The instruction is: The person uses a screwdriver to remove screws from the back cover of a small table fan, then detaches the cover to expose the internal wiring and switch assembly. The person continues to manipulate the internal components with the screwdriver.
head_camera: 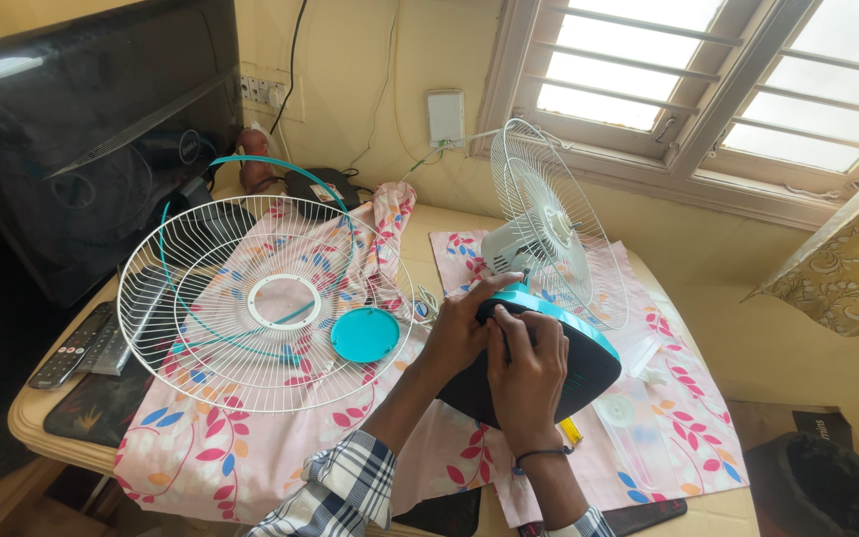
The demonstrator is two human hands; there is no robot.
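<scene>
A table fan lies tipped on the pink flowered cloth (191,452), its dark base with a teal rim (589,373) turned toward me. My left hand (459,328) grips the base's upper left edge near the neck. My right hand (527,370) rests on the underside of the base, fingers curled against it. The fan's white rear wire guard (549,219) and white motor housing (505,247) stand upright behind my hands. The loose white front guard (251,303) lies flat to the left, with a teal round cap (364,334) and a teal ring (251,164) on it.
A dark television (72,129) stands at the back left, with remotes (77,348) at the table's left edge. Clear fan blades (633,413) lie right of the base. A window (708,80) and patterned curtain (847,259) are at the right, a black bin (817,487) on the floor.
</scene>
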